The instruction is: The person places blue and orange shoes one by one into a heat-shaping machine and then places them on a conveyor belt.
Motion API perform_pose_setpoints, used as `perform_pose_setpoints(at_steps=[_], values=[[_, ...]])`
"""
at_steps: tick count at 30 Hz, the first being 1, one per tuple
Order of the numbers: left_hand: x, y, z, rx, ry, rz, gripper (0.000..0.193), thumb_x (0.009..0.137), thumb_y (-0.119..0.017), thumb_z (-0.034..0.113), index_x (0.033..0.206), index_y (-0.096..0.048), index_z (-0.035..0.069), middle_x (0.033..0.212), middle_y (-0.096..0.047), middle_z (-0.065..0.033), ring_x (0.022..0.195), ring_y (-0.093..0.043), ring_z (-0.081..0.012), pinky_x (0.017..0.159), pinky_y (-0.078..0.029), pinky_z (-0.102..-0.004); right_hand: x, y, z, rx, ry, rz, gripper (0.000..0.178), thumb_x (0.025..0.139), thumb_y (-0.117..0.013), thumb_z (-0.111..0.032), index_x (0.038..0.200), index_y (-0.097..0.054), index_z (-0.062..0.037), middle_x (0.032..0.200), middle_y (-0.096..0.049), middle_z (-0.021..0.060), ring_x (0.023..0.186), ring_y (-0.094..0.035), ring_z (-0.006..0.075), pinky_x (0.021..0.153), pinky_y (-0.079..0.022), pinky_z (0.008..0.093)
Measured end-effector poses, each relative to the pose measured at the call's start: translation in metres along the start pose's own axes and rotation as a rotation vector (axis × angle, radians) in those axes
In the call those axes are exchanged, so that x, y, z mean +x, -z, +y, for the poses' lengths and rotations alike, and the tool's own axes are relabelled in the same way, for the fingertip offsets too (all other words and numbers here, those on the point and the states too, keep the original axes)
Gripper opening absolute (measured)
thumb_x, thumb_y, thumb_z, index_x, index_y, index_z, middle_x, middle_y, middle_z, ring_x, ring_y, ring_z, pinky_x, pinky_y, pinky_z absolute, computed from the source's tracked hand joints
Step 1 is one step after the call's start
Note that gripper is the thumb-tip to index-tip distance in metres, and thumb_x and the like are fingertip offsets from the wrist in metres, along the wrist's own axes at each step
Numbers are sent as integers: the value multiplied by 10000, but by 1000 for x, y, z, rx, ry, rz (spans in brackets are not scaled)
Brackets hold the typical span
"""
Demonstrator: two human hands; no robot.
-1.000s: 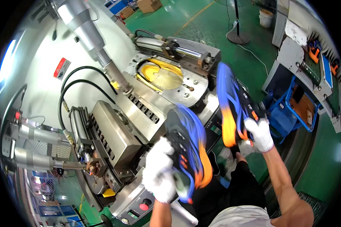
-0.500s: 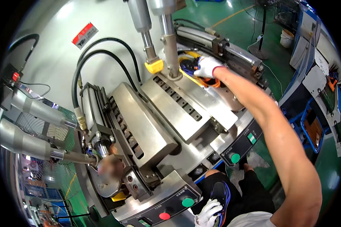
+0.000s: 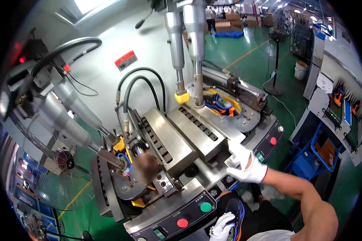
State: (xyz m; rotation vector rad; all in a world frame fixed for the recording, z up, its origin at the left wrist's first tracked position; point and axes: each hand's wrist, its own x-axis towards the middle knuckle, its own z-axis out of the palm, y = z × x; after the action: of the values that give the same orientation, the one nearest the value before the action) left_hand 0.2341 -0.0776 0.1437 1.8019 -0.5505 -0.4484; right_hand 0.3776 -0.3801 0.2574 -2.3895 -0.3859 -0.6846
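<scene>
My left hand (image 3: 221, 227), in a white glove, is at the lower edge, its fingers wrapped round a dark shoe (image 3: 234, 207) with blue and orange trim. The gloved right hand (image 3: 247, 165) hovers over the front of a metal press (image 3: 197, 140), fingers apart and slightly blurred, with nothing seen in them. Beyond it, a blue and orange shoe (image 3: 219, 105) sits in the yellow-lined right station. The left station holds another blue and orange piece (image 3: 126, 164), partly hidden by the machine's rods.
The front panel carries a green button (image 3: 205, 207) and a red button (image 3: 182, 223); another red button (image 3: 273, 141) is on the right. Steel cylinders (image 3: 195, 32) rise above the press. A blue cart (image 3: 309, 160) and a standing fan (image 3: 274, 60) are at the right.
My right hand has come away from the shoe in the right station, back toward me over the press front. The view has tilted up; my left hand still holds its shoe.
</scene>
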Motion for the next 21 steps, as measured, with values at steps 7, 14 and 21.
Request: perform_pose_setpoints(at_steps=[7, 14, 21], values=[[-4, -14, 46, 22, 26, 77, 312, 990, -612, 111, 1287, -693, 59, 1267, -730, -128, 1193, -688, -286, 1040, -528, -366, -65, -30, -14, -221, -291, -416, 939, 905, -701, -557, 1547, -387, 52, 1597, -363, 322, 1526, -275, 505, 1275, -188, 575], [27, -76, 43, -75, -10, 271, 330, 919, -700, 15, 1248, -711, 35, 1249, -700, -151, 1215, -662, -292, 1071, -507, -369, -247, 51, -47, 211, -462, -306, 1218, 833, -780, -626, 1613, -196, 104, 1681, -227, 316, 1578, -221, 455, 1293, -203, 488], [81, -182, 163, 33, -529, 47, 297, 931, -708, 13, 1227, -686, 26, 1302, -652, -161, 1248, -624, -316, 1095, -480, -367, -333, 103, -115, 292, -536, 99, 1377, 687, -938, -499, 1639, -121, 70, 1660, -245, 308, 1573, -230, 444, 1291, -232, 455]])
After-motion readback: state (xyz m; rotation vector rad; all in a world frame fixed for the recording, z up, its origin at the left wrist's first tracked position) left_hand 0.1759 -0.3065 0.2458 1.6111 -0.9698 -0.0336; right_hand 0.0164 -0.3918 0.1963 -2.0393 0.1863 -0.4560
